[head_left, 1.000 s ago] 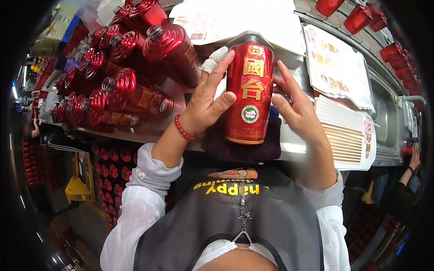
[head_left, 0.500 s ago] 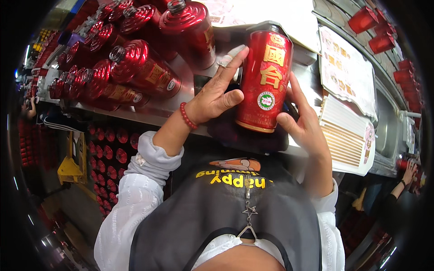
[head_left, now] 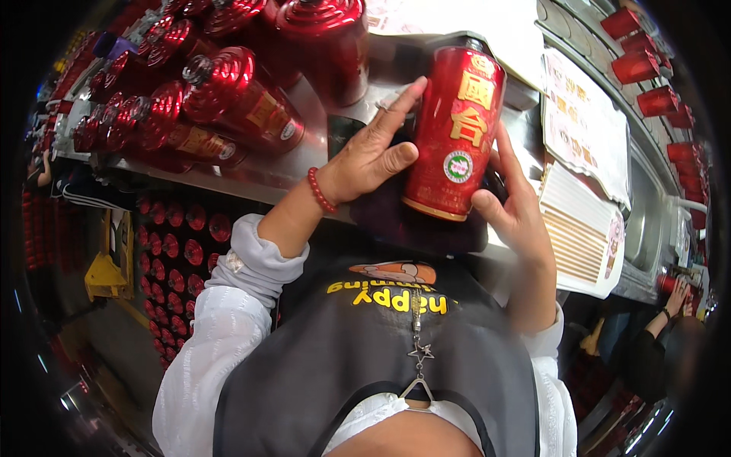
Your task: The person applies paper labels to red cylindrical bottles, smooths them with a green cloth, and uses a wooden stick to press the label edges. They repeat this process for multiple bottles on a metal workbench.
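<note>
A glossy red bottle with gold lettering and a round green-and-white sticker lies tilted between my hands, its gold-edged base toward me. My left hand rests along its left side, fingertips near the upper edge and thumb by the middle. My right hand grips the lower right side, with the thumb in front and some fingers hidden behind. Dark purple cloth lies beneath the bottle. At its far end a dark holder partly shows; the bottle's neck is hidden.
Several stoppered red bottles crowd the metal table at left. White label sheets and a stack of striped strips lie at right, beside a conveyor carrying red bottles. A co-worker's hands show at far right.
The bottle and both hands appear slightly farther right, and the bottle leans a little more rightward. The surroundings have also shifted in view. Both hands stay on the bottle.
</note>
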A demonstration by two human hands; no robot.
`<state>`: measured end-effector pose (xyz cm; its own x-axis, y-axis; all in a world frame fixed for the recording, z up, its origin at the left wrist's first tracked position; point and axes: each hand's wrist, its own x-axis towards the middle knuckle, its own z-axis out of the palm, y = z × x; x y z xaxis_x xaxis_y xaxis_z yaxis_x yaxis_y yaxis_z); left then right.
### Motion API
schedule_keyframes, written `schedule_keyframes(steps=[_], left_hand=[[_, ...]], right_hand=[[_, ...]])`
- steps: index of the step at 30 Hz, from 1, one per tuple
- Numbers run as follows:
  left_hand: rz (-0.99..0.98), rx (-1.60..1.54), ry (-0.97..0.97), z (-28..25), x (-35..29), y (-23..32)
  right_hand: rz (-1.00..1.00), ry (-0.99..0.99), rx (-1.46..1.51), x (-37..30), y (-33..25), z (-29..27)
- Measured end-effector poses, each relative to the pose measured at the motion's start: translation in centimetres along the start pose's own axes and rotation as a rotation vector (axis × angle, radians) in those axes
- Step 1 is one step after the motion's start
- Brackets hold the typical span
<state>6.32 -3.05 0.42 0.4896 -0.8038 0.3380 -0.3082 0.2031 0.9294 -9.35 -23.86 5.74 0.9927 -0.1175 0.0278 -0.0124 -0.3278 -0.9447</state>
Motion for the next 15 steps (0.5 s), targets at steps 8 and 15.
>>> schedule_keyframes(steps=[8, 15], left_hand=[[-0.035, 0.091, 0.019, 0.2, 0.0, 1.0], [-0.014, 0.153, 0.056, 0.2, -0.2, 1.5]], right_hand=[[-0.061, 0.008, -0.103, -0.2, 0.4, 0.1], [-0.033, 0.015, -0.011, -0.2, 0.2, 0.3]])
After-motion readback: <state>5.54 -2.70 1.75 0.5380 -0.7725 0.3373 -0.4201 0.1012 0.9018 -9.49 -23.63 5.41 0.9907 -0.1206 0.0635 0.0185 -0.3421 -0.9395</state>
